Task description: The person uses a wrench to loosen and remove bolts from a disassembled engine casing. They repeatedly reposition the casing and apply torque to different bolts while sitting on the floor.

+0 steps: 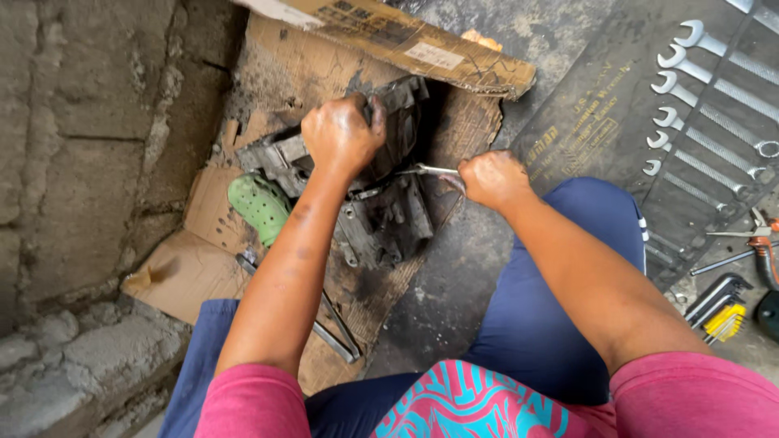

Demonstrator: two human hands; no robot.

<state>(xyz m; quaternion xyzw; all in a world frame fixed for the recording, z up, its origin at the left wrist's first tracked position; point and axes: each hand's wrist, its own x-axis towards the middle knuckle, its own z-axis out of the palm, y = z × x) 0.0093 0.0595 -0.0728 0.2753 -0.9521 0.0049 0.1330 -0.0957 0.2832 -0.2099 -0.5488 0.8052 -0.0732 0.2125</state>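
1. Greasy dark cast-metal engine casing point(381, 203) resting mid-sheet on the stained brown cardboard point(195, 268), near its far edge.
2. Left hand point(341, 134) clamped over the casing top, arm straight, bracing.
3. Right hand point(491, 178) fisted around a slim silver metal tool point(426, 169), tip at the casing.
4. Advisable: firm bracing, tool kept level.

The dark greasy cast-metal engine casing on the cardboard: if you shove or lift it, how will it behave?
The dark greasy cast-metal engine casing looks rigid and probably heavy: thick, chunky walls. Its oily grime suggests slippery grips. The left hand bracing its top hints it may tip or shift while the right hand works a thin metal tool.
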